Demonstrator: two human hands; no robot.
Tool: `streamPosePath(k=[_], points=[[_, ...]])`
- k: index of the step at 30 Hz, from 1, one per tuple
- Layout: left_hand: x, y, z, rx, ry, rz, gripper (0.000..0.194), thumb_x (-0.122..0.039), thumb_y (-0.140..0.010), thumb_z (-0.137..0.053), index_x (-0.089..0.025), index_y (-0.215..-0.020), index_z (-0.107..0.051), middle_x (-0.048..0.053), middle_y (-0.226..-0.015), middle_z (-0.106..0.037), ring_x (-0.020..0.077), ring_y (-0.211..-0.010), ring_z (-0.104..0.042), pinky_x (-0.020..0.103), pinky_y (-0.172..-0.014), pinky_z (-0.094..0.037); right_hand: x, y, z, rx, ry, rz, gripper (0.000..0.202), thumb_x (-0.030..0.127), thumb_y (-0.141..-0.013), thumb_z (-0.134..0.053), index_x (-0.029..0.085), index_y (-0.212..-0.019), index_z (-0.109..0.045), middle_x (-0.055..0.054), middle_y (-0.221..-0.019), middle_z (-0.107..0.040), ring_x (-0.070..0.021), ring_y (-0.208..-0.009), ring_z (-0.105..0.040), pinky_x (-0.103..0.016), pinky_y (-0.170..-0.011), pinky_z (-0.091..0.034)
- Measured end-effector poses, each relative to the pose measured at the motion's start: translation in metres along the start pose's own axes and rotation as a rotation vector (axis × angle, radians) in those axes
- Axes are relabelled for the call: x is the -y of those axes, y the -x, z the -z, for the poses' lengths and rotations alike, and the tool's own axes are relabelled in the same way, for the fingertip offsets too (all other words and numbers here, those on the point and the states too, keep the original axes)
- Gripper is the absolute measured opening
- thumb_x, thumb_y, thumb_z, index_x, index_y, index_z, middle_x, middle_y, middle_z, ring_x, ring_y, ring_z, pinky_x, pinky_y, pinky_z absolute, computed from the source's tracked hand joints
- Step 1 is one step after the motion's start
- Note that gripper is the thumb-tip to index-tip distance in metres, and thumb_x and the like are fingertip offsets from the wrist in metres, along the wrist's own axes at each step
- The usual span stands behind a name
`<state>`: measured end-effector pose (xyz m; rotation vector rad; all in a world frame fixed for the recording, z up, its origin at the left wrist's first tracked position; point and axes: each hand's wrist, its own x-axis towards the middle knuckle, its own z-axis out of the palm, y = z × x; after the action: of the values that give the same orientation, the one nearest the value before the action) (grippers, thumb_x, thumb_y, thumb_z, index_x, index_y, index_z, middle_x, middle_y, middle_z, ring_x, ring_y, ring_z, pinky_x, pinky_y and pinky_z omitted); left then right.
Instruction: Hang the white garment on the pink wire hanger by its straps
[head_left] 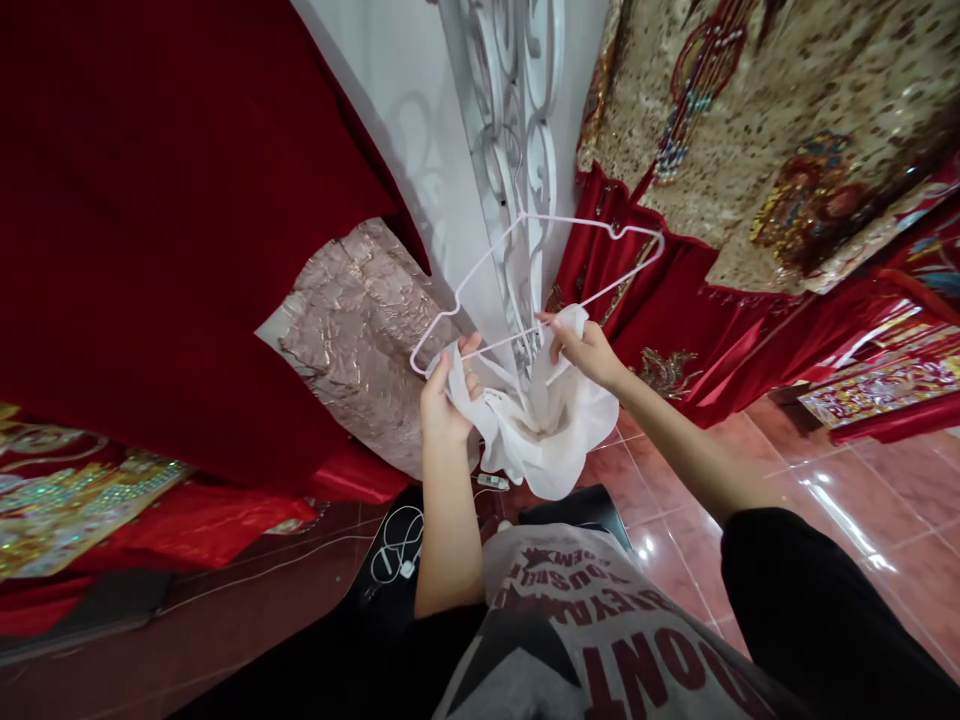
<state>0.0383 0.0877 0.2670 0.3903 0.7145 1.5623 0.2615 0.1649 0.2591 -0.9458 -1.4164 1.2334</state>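
White cloth [544, 440] hangs bunched at the centre of the frame, held up by both hands just under a pale hanger [525, 290]. Left hand [446, 395] has its fingers closed on the cloth's left edge, touching the hanger's lower bar. Right hand [581, 350] pinches the cloth's upper right edge. Red drape [150, 220] fills the upper left; an embroidered robe [787, 130] hangs upper right over glossy red tiles [862, 480].
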Motion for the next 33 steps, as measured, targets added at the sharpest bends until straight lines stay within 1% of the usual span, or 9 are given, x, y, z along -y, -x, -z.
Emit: streamPosePath(k=[2,7,12,17,19,21,23,27,33], points=[[-0.001,0.006,0.008,-0.031,0.002,-0.033,0.013,-0.023,-0.104,-0.067,-0.016,-0.098,-0.075,0.012,-0.121,-0.083,-0.0009,-0.041,-0.029,0.014,-0.037,-0.032,-0.006,-0.005,-0.007,0.007,-0.050,-0.034,0.065,0.081,-0.082,-0.077,0.017,-0.083,-0.077,0.002,-0.052,-0.056,-0.0077,-0.046,-0.039,-0.026,-0.046,-0.023],[-0.011,0.017,0.028,-0.088,0.016,-0.094,0.009,-0.019,-0.098,-0.069,-0.017,-0.095,-0.077,0.015,-0.127,-0.082,-0.0014,-0.040,-0.026,0.012,-0.037,-0.030,-0.015,-0.018,-0.023,-0.098,-0.347,-0.179,0.065,0.075,-0.087,-0.076,0.017,-0.117,-0.077,0.009,-0.052,-0.050,-0.0046,-0.039,-0.019,-0.028,-0.044,-0.011],[-0.029,0.030,0.041,-0.096,0.004,-0.143,0.012,-0.021,-0.090,-0.069,-0.015,-0.094,-0.078,0.018,-0.135,-0.079,-0.0008,-0.042,-0.030,0.013,-0.040,-0.032,-0.017,-0.028,-0.032,-0.216,-0.392,-0.145,0.036,0.048,-0.087,-0.076,0.018,-0.106,-0.076,0.009,-0.053,-0.049,-0.0044,-0.041,-0.019,-0.026,-0.045,-0.011],[-0.058,0.044,0.047,-0.127,-0.020,-0.306,0.026,-0.025,-0.085,-0.066,-0.014,-0.102,-0.082,0.019,-0.145,-0.074,0.0014,-0.047,-0.040,0.015,-0.043,-0.037,-0.018,-0.025,-0.021,-0.321,-0.311,-0.060,0.031,0.045,-0.088,-0.070,0.019,-0.103,-0.075,0.008,-0.054,-0.050,-0.0053,-0.041,-0.023,-0.025,-0.045,-0.012],[-0.070,0.037,0.038,-0.108,-0.106,-0.316,0.030,-0.026,-0.083,-0.067,-0.014,-0.106,-0.083,0.018,-0.142,-0.076,0.0073,-0.058,-0.057,0.017,-0.050,-0.046,-0.013,-0.024,-0.013,-0.334,-0.275,-0.047,0.029,0.044,-0.088,-0.068,0.019,-0.102,-0.074,0.008,-0.053,-0.049,-0.0053,-0.040,-0.023,-0.025,-0.045,-0.012],[-0.080,0.021,0.024,-0.125,-0.203,-0.331,0.029,-0.021,-0.080,-0.067,-0.015,-0.103,-0.083,0.016,-0.131,-0.080,0.0169,-0.083,-0.073,0.021,-0.065,-0.057,-0.007,-0.021,-0.007,-0.333,-0.253,-0.044,0.028,0.043,-0.088,-0.068,0.020,-0.101,-0.074,0.008,-0.053,-0.049,-0.0052,-0.040,-0.022,-0.026,-0.044,-0.012],[-0.087,0.002,0.007,-0.174,-0.274,-0.335,0.025,-0.014,-0.076,-0.067,-0.016,-0.096,-0.081,0.012,-0.113,-0.083,0.0210,-0.097,-0.077,0.022,-0.074,-0.060,-0.002,-0.017,-0.002,-0.330,-0.249,-0.039,0.028,0.043,-0.086,-0.069,0.019,-0.102,-0.074,0.007,-0.053,-0.050,-0.0050,-0.040,-0.022,-0.026,-0.044,-0.011],[-0.092,-0.021,-0.025,-0.065,-0.455,-0.096,0.021,-0.009,-0.073,-0.072,-0.012,-0.093,-0.078,0.012,-0.092,-0.081,0.0251,-0.089,-0.079,0.027,-0.072,-0.063,0.000,-0.005,0.000,-0.300,-0.250,-0.043,0.035,0.050,-0.085,-0.073,0.020,-0.102,-0.072,0.007,-0.054,-0.052,-0.0049,-0.040,-0.023,-0.026,-0.045,-0.011],[-0.095,-0.045,-0.060,0.051,-0.582,-0.043,0.016,-0.011,-0.079,-0.072,-0.008,-0.093,-0.078,0.017,-0.100,-0.082,0.0243,-0.085,-0.078,0.029,-0.073,-0.064,-0.002,0.002,-0.012,-0.256,-0.269,-0.068,0.035,0.053,-0.088,-0.073,0.021,-0.100,-0.068,0.007,-0.057,-0.054,-0.0046,-0.040,-0.023,-0.025,-0.044,-0.013]])
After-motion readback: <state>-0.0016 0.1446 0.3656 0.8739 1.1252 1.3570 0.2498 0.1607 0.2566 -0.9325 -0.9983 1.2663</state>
